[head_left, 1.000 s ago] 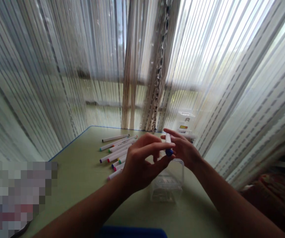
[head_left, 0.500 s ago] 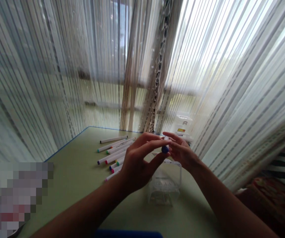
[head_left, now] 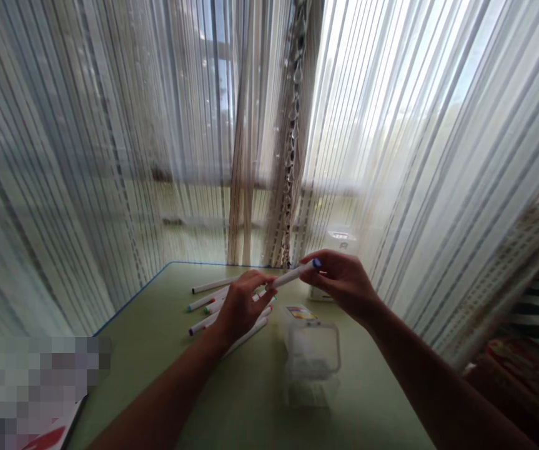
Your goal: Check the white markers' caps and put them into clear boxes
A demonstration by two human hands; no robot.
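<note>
A white marker (head_left: 292, 274) with a blue end is held slantwise above the table, its blue end up and to the right. My right hand (head_left: 341, 278) grips it near the blue end between thumb and fingers. At the lower end, the fingertips of my left hand (head_left: 243, 306) pinch the marker's tip. Under and beside the left hand lie several white markers (head_left: 203, 303) with coloured ends, partly covered by that hand. Below the held marker stands a clear plastic case (head_left: 313, 350) with its lid raised; it looks blurred.
The pale green table (head_left: 138, 362) has a blue edge. Behind my right hand is a white box-like object (head_left: 341, 237), partly hidden. String curtains (head_left: 194, 156) hang along the table's far side. A blurred-out patch (head_left: 25, 387) covers something at the lower left.
The marker has turned from end-on to sideways, stretched between my hands. My left hand has moved left and down, away from the right. The view has tilted up slightly.
</note>
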